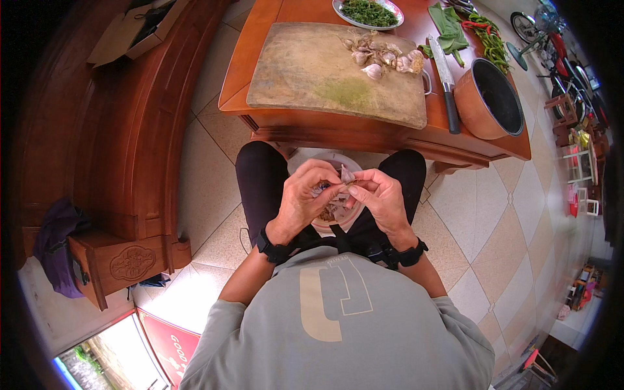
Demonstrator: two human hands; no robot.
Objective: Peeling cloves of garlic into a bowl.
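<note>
Between the fingertips of my left hand [312,190] and my right hand [380,197] is a garlic bulb [347,174], its pointed tip upward. Both hands pinch its lower end, and the fingers partly cover it. Directly below, a pale plastic bin [352,218] stands between my knees with scraps inside, partly hidden by my hands. On the wooden cutting board [297,73] ahead lies a cluster of garlic bulbs [385,56], some with dry roots and stems. One bulb [372,71] sits slightly nearer to me than the others.
A kitchen knife [444,73] lies right of the board, beside a copper-coloured pot [480,105]. Behind are a plate of chopped greens [369,13], green leaves [447,31] and peppers [487,39]. A carved wooden bench [141,131] stands on my left. The table's front edge [341,129] is beyond my knees.
</note>
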